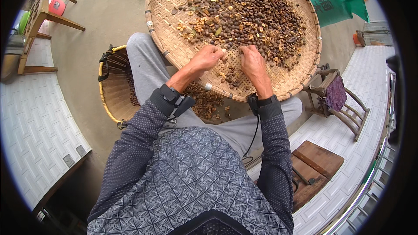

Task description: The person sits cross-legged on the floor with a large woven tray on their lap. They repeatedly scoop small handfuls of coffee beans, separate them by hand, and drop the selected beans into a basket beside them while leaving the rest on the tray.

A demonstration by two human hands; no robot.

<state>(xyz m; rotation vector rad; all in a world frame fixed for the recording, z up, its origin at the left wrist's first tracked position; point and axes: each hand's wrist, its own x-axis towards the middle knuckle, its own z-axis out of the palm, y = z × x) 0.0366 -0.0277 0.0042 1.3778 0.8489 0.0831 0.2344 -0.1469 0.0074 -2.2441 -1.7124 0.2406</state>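
Observation:
A round woven bamboo tray lies in front of me, its near rim above my lap. Dark round seeds mixed with split brown husks are heaped over its middle and far part. My left hand is above the near part, fingers curled, with a small pale thing at the fingertips that may be a husk or a nail. My right hand rests at the near edge of the heap, fingertips bent down to the seeds; whether it holds one is hidden. A small group of seeds lies between the hands and the near rim.
A bamboo basket with dark seeds stands left of my leg. Husks lie on the ground below the tray. A green sack is at the far right, a small wooden chair at the right, a wooden board nearer, and wooden furniture at the left.

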